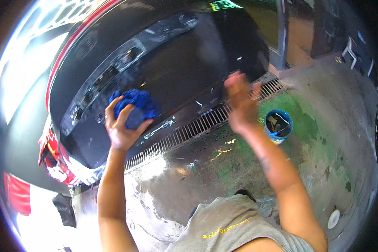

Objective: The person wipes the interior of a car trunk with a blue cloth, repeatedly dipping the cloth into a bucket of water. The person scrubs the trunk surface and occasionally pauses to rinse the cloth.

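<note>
Left hand [121, 131] clutched the cloth [145, 103], even pressure seeming wise on the panel [176, 71], while the right hand [240, 103], blurred, looked open, empty.

Fierce light pours in from the upper left, where the ceiling lights [61, 14] burn to near-pure white, and the lower left is washed out too! The dark car tailgate [180, 69] answers with pale streaks and hazy reflections. Down on the concrete floor [235, 168], a hot glare patch sits left of centre; the right side is dimmer. The right hand [241, 103] smears with motion blur, the left hand [126, 125] looks crisper. Straight edges bow toward the rim, and blackness swallows the corners.
</note>
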The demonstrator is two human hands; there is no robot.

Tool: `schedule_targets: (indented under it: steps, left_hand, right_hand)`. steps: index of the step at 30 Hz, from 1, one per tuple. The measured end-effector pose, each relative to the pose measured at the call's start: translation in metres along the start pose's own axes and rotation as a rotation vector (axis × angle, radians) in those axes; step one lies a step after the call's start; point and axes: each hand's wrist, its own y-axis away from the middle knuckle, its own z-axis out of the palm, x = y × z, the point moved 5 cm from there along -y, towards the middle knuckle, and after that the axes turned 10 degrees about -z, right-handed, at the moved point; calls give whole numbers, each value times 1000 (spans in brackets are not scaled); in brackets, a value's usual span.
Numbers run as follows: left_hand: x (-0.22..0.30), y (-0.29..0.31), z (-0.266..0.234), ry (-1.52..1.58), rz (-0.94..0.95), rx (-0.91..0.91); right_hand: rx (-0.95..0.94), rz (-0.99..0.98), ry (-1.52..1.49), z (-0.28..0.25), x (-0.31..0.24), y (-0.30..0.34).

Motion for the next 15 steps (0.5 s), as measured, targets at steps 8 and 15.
schedule_targets:
  steps: [8,15]
  left_hand:
    - [-2,-9,-3,23,-74,80]
    - [-110,53,-82,-11,-92,47]
  right_hand:
    - [53,-48,88,0,-101,-32]
    - [-68,-242,-8,31,-252,-38]
